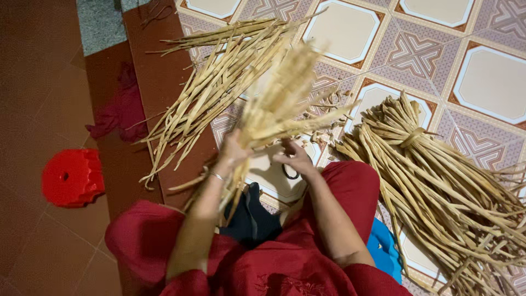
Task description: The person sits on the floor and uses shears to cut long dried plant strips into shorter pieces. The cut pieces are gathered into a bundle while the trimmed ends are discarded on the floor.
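Note:
My left hand (233, 151) is closed around a bunch of pale dried straw strips (285, 93) that fans upward and is blurred by motion. My right hand (296, 159) touches the lower ends of the same bunch, fingers curled on a few strips. A thin bangle sits on my left wrist. Something dark and ring-shaped (290, 172) lies under my right hand; I cannot tell what it is. My lap is covered by red cloth (285, 257).
A loose heap of straw strips (213, 87) lies on the floor at upper left. A tied bundle of strips (438, 175) lies at right. A red plastic stool (72, 176) stands at left, a red rag (118, 112) beside it. Patterned floor tiles (487, 82) lie beyond.

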